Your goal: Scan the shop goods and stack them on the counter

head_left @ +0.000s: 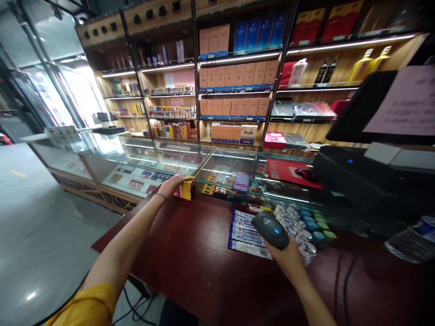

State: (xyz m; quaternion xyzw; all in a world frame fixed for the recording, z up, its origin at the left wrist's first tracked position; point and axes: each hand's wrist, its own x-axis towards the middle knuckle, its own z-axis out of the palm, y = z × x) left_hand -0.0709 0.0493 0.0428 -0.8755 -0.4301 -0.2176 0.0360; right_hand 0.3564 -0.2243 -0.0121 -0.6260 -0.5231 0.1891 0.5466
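Note:
My left hand (171, 185) reaches forward and rests on a stack of small red and yellow packs (186, 188) at the far edge of the dark wooden counter (190, 262). Its fingers curl over the near side of the stack. My right hand (287, 255) grips a black handheld barcode scanner (271, 229) with a blue light, held above the counter. Just under the scanner lie several blue and white flat packets (244, 235) in a row. Rows of small round-topped containers (302, 226) sit right of them.
A glass display case (170, 156) runs behind the counter and to the left. A black register and monitor (370, 172) stand at the right, with a red mat and mouse (306, 173). Shelves of boxed goods (234, 77) line the back wall. Open floor (30, 235) lies to the left.

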